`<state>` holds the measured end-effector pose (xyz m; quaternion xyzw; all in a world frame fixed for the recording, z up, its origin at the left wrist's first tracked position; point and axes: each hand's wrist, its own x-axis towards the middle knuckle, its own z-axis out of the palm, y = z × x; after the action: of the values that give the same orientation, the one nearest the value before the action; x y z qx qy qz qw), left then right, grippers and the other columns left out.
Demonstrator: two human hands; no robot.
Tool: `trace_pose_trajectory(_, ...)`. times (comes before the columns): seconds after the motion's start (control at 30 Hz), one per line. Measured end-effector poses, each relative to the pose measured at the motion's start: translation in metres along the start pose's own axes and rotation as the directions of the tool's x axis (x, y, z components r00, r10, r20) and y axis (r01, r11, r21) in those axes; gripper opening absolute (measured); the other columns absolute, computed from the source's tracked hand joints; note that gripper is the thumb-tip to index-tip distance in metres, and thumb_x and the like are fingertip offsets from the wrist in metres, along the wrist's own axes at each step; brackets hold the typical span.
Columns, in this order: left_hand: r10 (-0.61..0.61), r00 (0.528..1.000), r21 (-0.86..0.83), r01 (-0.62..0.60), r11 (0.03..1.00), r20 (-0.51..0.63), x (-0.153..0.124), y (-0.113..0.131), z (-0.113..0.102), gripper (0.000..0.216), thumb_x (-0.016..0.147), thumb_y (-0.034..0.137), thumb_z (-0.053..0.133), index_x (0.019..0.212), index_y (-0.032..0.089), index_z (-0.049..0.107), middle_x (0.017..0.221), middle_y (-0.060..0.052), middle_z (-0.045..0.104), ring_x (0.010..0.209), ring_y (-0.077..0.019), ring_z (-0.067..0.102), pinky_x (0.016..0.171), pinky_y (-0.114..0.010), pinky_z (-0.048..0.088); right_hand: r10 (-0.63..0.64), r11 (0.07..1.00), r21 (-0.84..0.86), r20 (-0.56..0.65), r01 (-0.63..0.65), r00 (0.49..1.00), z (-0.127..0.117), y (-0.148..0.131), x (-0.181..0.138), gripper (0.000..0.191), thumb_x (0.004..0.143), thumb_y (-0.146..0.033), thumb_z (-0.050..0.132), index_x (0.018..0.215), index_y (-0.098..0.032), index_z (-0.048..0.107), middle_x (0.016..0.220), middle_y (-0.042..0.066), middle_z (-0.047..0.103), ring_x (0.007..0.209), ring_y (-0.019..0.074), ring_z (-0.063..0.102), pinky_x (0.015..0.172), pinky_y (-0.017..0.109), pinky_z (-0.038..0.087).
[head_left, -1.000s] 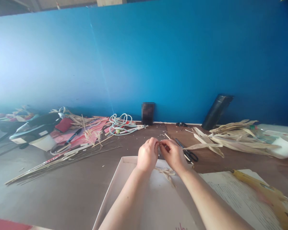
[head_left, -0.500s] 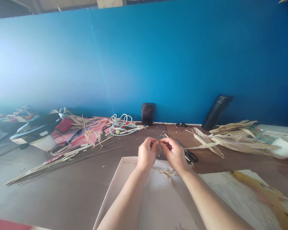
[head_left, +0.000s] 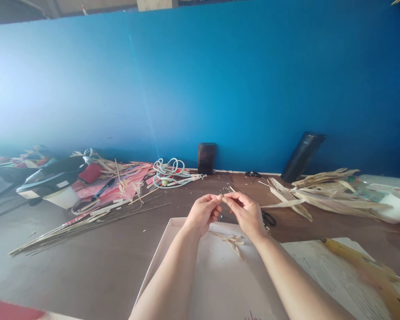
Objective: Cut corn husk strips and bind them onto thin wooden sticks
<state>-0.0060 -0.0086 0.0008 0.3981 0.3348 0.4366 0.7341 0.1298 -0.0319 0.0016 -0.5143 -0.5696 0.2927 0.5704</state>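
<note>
My left hand [head_left: 203, 214] and my right hand [head_left: 246, 213] meet fingertip to fingertip above the far edge of a shallow white box lid [head_left: 233, 284]. Each is closed in a pinch between thumb and forefinger. Whatever they pinch is too small to make out. Inside the lid, just below my hands, lie pale dried husk strips [head_left: 234, 243]. Black-handled scissors [head_left: 268, 218] rest behind my right hand, partly hidden by it.
Dried corn husks [head_left: 333, 198] and a leaning black cylinder [head_left: 303, 156] are at right. A yellow glue gun [head_left: 363, 262] lies on printed paper [head_left: 320, 262]. At left are thin sticks [head_left: 96, 222], pink paper [head_left: 136, 178] and a pale blue cable [head_left: 169, 173]. A dark phone-like object [head_left: 206, 159] leans on the blue wall.
My fingertips stay together while both hands have turned slightly and their wrists have moved a little apart. More of my left hand's curled fingers show. The things on the table stay put.
</note>
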Motion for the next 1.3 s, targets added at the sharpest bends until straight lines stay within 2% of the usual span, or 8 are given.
trace_pose_trajectory(0.2, -0.154, 0.974, -0.168, 0.181, 0.969, 0.164, -0.002, 0.003, -0.004, 0.029, 0.067, 0.031, 0.072, 0.076, 0.013, 0.051, 0.057, 0.004, 0.047, 0.041, 0.0003, 0.039, 0.036, -0.008, 0.027, 0.064, 0.990, 0.118, 0.080, -0.073, 0.995, -0.002, -0.006, 0.001, 0.019, 0.072, -0.040, 0.067, 0.078, -0.021, 0.068, 0.074, 0.001, 0.065, 0.059, 0.0118, 0.053, 0.054, 0.022, 0.045)
trace_pose_trajectory(0.37, -0.224, 0.956, -0.189, 0.259, 0.947, 0.187, -0.001, 0.003, -0.005, 0.027, 0.068, 0.029, 0.071, 0.076, 0.013, 0.050, 0.058, 0.004, 0.047, 0.041, 0.0006, 0.040, 0.034, -0.007, 0.026, 0.037, 0.984, 0.170, 0.123, -0.057, 0.992, -0.004, -0.005, 0.001, 0.017, 0.074, -0.037, 0.065, 0.077, -0.021, 0.068, 0.077, 0.000, 0.064, 0.061, 0.0107, 0.052, 0.055, 0.022, 0.043)
trace_pose_trajectory(0.53, -0.241, 0.962, -0.186, 0.262, 0.947, 0.132, 0.001, 0.002, -0.005, 0.022, 0.071, 0.027, 0.068, 0.076, 0.013, 0.051, 0.057, 0.004, 0.047, 0.040, 0.0008, 0.040, 0.034, -0.006, 0.028, 0.068, 0.986, 0.147, 0.109, -0.084, 0.992, -0.003, -0.005, 0.000, 0.020, 0.074, -0.039, 0.065, 0.078, -0.020, 0.067, 0.075, 0.001, 0.064, 0.060, 0.0111, 0.051, 0.055, 0.023, 0.044)
trace_pose_trajectory(0.63, -0.260, 0.955, -0.220, 0.286, 0.933, 0.140, 0.001, 0.002, -0.006, 0.018, 0.074, 0.025, 0.065, 0.078, 0.013, 0.052, 0.056, 0.004, 0.047, 0.039, 0.0007, 0.041, 0.034, -0.006, 0.028, 0.080, 0.986, 0.138, 0.073, -0.089, 0.994, -0.001, 0.000, 0.001, 0.021, 0.072, -0.039, 0.067, 0.081, -0.020, 0.066, 0.077, 0.002, 0.063, 0.061, 0.0112, 0.051, 0.054, 0.023, 0.044)
trace_pose_trajectory(0.77, -0.289, 0.943, -0.267, 0.324, 0.908, 0.163, 0.001, 0.002, -0.006, 0.015, 0.076, 0.023, 0.063, 0.079, 0.013, 0.053, 0.056, 0.004, 0.046, 0.039, 0.0009, 0.041, 0.034, -0.006, 0.030, 0.030, 0.978, 0.205, 0.048, -0.039, 0.998, 0.000, 0.006, 0.002, 0.035, 0.070, -0.034, 0.070, 0.101, -0.023, 0.060, 0.084, 0.002, 0.062, 0.063, 0.0117, 0.053, 0.053, 0.023, 0.044)
trace_pose_trajectory(0.83, -0.300, 0.938, -0.282, 0.339, 0.898, 0.173, 0.001, 0.003, -0.006, 0.014, 0.077, 0.023, 0.062, 0.080, 0.013, 0.053, 0.056, 0.004, 0.046, 0.039, 0.0010, 0.041, 0.035, -0.006, 0.030, -0.013, 0.983, 0.182, 0.043, 0.005, 0.999, 0.000, 0.006, 0.001, 0.038, 0.071, -0.033, 0.070, 0.106, -0.024, 0.059, 0.085, 0.001, 0.063, 0.062, 0.0115, 0.053, 0.053, 0.023, 0.045)
trace_pose_trajectory(1.0, -0.297, 0.940, -0.290, 0.335, 0.896, 0.170, 0.001, 0.004, -0.005, 0.012, 0.078, 0.022, 0.061, 0.080, 0.013, 0.053, 0.057, 0.004, 0.046, 0.039, 0.0010, 0.041, 0.035, -0.005, 0.031, -0.016, 0.996, 0.089, 0.042, 0.012, 0.999, -0.002, -0.001, -0.001, 0.023, 0.074, -0.037, 0.066, 0.091, -0.022, 0.066, 0.082, 0.002, 0.066, 0.065, 0.0133, 0.056, 0.057, 0.024, 0.048)
trace_pose_trajectory(1.3, -0.213, 0.969, -0.199, 0.235, 0.951, 0.123, 0.000, 0.002, -0.004, 0.021, 0.072, 0.027, 0.067, 0.075, 0.014, 0.050, 0.056, 0.004, 0.047, 0.039, 0.0006, 0.039, 0.035, -0.007, 0.029, 0.049, 0.998, 0.019, 0.145, -0.052, 0.988, -0.004, -0.009, 0.000, 0.025, 0.077, -0.044, 0.060, 0.083, -0.020, 0.065, 0.074, 0.002, 0.065, 0.058, 0.0132, 0.054, 0.056, 0.025, 0.045)
